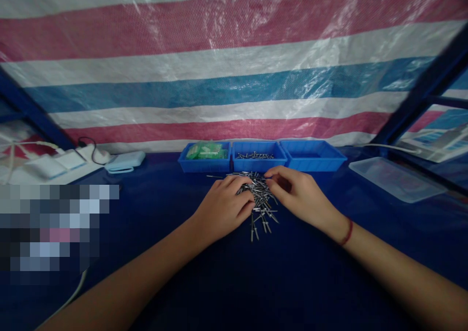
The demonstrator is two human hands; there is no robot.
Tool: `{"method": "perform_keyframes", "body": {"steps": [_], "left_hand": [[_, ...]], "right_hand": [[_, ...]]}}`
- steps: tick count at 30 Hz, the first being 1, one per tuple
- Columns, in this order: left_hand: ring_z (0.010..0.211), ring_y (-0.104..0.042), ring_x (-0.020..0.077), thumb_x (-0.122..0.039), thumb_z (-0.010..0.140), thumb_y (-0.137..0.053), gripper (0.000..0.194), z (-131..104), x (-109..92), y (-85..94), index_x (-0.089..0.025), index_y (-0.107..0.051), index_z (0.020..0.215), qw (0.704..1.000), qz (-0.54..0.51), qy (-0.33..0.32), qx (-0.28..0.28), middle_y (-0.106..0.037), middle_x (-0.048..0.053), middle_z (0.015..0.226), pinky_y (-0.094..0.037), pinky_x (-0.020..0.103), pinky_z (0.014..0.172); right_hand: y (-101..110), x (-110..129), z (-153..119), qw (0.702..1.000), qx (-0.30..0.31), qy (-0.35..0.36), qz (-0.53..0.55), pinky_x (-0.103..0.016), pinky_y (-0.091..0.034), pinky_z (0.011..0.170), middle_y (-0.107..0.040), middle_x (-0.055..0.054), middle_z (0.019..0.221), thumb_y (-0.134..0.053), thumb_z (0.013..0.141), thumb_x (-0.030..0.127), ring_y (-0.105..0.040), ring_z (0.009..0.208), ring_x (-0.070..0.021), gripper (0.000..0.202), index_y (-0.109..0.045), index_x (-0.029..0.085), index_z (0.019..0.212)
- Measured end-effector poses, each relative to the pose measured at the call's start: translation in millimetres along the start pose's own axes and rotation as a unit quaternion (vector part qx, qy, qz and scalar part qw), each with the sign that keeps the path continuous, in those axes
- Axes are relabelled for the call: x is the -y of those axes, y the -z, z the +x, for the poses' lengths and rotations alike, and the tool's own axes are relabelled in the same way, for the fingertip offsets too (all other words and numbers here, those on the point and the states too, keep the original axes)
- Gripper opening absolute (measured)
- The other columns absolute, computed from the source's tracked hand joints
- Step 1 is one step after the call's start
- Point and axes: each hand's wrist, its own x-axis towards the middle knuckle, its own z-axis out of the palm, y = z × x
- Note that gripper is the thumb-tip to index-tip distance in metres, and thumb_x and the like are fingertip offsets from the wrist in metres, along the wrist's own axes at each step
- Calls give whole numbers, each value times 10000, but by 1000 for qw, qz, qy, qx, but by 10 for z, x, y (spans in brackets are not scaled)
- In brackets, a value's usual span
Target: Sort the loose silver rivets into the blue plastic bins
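Note:
A loose pile of silver blind rivets lies on the dark blue tabletop, with several stray ones at its near edge. My left hand reaches over the left side of the pile. Its fingers are bent and apart, touching the rivets, and some fingertips are hidden among them. At the right edge of the pile is my right hand, thumb and index finger brought together on a rivet that is mostly hidden. Behind the pile, more rivets lie in the middle blue bin.
The left blue bin holds green plastic packets; the right blue bin stands beside the middle one. A clear plastic lid lies at right. Left are a light blue case and white power strips. Striped sheeting hangs behind.

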Motion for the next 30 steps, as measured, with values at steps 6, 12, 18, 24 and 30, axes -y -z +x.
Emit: {"method": "perform_keyframes", "body": {"steps": [6,12,18,24,30], "left_hand": [[1115,-478,258,-185,836,-530,196,-8,-21,-21,-208,-623,1007,1000,-9,18,6,-521,76,1224,-438,438,872],[1141,-460,259,-157,845,-516,215,10,-41,-31,-243,-643,997,1000,-16,7,17,-495,63,1261,-425,454,899],[1137,-459,270,-321,840,-575,166,73,-65,-24,-197,-642,928,1000,-11,18,18,-509,81,1233,-434,450,886],[1070,-496,251,-231,883,-502,188,303,-51,38,-204,-635,1012,1000,18,-8,-6,-529,81,1201,-442,407,830],[1030,-507,221,-236,880,-525,209,560,-9,-16,-305,-674,1009,993,21,-91,71,-564,44,1126,-416,351,824]], "right_hand": [[-2,15,6,1000,-2,8,-1,-262,-427,566,-632,-2,671,-489,826,232,-569,563,-124,167,-631,163,881],[-5,6,2,1000,7,8,3,-264,-437,585,-642,-2,693,-494,820,221,-582,585,-126,158,-629,175,886],[-13,5,2,1000,10,13,7,-263,-437,584,-639,-2,694,-494,819,212,-577,585,-125,154,-628,174,886],[96,-46,42,999,-34,10,-12,-272,-436,595,-652,-17,721,-499,818,215,-584,608,-134,148,-636,171,850],[198,-108,83,997,-75,-16,-32,-257,-410,544,-646,-14,688,-500,812,203,-555,554,-121,146,-641,167,826]]}}
